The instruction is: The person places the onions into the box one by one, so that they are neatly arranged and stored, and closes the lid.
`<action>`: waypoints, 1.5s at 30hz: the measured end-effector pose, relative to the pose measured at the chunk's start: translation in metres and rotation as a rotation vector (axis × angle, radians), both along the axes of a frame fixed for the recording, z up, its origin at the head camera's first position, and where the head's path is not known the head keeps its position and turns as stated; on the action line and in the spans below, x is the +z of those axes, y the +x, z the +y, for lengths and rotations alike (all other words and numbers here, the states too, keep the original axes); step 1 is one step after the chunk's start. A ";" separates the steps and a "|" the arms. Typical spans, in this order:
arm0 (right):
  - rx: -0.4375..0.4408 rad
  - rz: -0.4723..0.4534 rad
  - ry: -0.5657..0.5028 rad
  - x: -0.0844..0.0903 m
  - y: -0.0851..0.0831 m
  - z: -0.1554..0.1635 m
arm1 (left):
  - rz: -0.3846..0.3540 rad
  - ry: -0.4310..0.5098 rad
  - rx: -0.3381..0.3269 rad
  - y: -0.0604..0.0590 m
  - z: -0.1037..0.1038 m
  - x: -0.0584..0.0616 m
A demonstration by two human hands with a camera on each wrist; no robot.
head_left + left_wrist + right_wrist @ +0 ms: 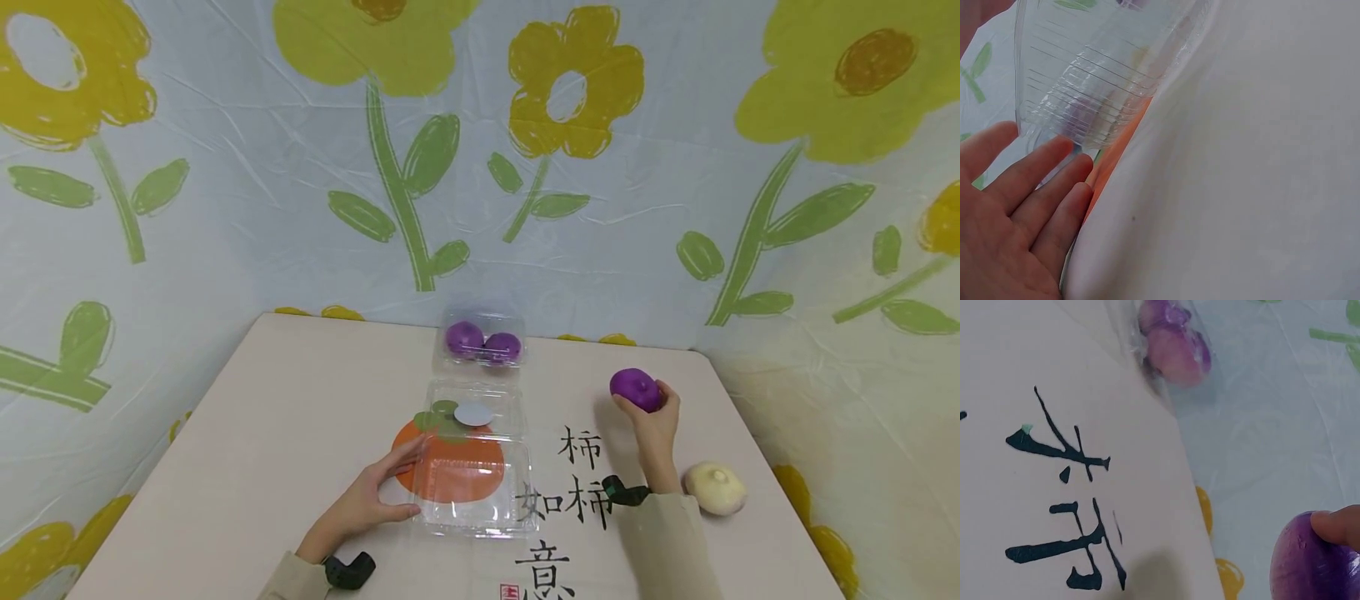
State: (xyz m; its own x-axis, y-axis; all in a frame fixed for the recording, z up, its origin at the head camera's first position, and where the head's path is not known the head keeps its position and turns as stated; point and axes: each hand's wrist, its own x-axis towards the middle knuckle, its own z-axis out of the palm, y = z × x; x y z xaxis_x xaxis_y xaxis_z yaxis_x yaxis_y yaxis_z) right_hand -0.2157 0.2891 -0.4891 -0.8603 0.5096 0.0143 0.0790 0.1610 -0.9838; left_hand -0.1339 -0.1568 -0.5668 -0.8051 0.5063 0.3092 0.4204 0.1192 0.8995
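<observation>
- The left hand lies flat on the table, fingers straight and relaxed, gripping nothing; its fingertips touch the left edge of the open clear clamshell box.
- The open clear clamshell box sits at the table's centre over an orange printed fruit; its raised lid carries a round white sticker. The left wrist view shows the ribbed plastic wall directly above the fingers.
- A second clear box, holding two purple buns, stands behind the first, at the table's far edge.
- Black printed characters lie to the right of the open box.
- The right hand is raised above the table, fingers curled round a purple bun; the right wrist view shows a fingertip pressed on it.
- A white bun rests on the table just beside the right sleeve.
</observation>
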 end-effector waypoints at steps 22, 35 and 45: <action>0.276 0.137 0.090 0.060 0.044 -0.063 | 0.027 0.025 -0.028 0.000 0.000 0.000; 0.426 0.155 0.146 0.069 0.072 -0.107 | 0.007 -0.006 -0.023 -0.001 0.000 0.000; 0.554 0.166 0.139 0.056 0.092 -0.141 | -0.011 -0.026 -0.007 -0.002 0.000 -0.002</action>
